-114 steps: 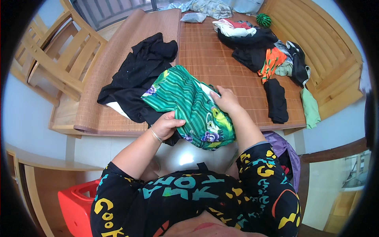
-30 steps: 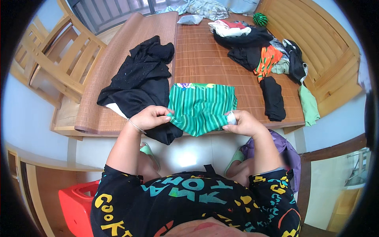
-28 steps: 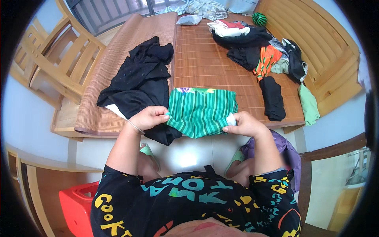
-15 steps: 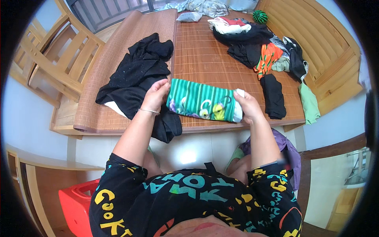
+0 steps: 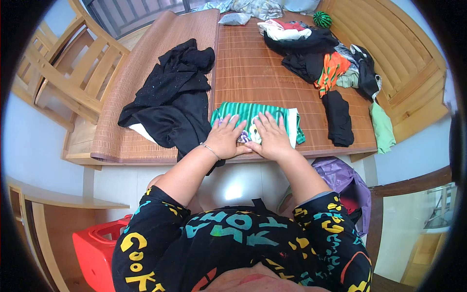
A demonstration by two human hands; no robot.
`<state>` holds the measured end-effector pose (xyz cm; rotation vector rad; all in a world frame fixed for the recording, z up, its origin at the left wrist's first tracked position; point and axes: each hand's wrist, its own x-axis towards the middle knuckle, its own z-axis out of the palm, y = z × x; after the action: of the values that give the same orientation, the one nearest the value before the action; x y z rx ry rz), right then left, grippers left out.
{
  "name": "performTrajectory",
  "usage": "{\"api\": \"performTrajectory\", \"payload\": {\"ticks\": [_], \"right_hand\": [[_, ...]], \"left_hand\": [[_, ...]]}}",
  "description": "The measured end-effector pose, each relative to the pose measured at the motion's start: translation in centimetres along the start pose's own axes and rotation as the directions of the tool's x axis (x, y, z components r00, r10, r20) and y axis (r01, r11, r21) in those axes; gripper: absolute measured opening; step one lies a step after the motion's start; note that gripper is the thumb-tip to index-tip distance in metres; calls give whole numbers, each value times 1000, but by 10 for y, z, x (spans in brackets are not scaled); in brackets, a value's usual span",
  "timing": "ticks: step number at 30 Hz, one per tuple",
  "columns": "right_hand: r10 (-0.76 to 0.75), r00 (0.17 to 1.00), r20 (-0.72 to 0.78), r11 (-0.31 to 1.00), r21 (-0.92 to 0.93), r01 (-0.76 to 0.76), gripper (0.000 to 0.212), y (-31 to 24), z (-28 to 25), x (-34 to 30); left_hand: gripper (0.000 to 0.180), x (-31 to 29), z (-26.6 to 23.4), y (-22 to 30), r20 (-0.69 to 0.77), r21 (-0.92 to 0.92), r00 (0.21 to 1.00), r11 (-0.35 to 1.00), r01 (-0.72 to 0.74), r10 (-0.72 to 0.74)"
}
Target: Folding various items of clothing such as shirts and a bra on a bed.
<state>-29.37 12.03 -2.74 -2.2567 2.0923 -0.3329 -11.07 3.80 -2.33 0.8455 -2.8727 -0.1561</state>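
Observation:
A folded green striped garment (image 5: 250, 110) with a printed pattern and a white edge lies flat on the bamboo mat, close to its front edge. My left hand (image 5: 227, 138) presses on its left part with the fingers spread. On its middle rests my right hand (image 5: 270, 137), also flat with fingers apart, and the two thumbs almost meet. Both hands cover much of the print. To the left, a rumpled black garment (image 5: 170, 97) spreads over the mat. A folded black cloth (image 5: 337, 118) lies to the right.
A heap of clothes (image 5: 311, 48) lies at the far right, with an orange patterned garment (image 5: 333, 70) and a green striped ball (image 5: 322, 19). A light green cloth (image 5: 382, 127) hangs over the right edge. Below are a purple bag (image 5: 343, 182) and a red stool (image 5: 95, 253).
The green garment has gone from being held up between both hands to lying on the mat. My hands have let go of its ends and now press flat on top.

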Motion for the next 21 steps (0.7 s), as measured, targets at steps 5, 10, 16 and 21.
{"api": "performTrajectory", "payload": {"ticks": [5,10,16,21], "right_hand": [[171,972,164,985,-49,-165,94,15,-5,-2],[224,942,249,973,-106,-203,100,7,-18,-3],[216,945,245,975,-110,-195,100,1,-20,-4],[209,953,219,978,-71,-198,97,2,-15,-10]], "left_hand": [[91,-6,-2,-10,163,24,972,985,169,-170],[84,-4,-15,-4,43,70,996,994,81,-84],[63,-1,4,-2,-13,18,996,996,-86,86],[51,0,8,-3,-22,21,999,999,-32,33]]}}
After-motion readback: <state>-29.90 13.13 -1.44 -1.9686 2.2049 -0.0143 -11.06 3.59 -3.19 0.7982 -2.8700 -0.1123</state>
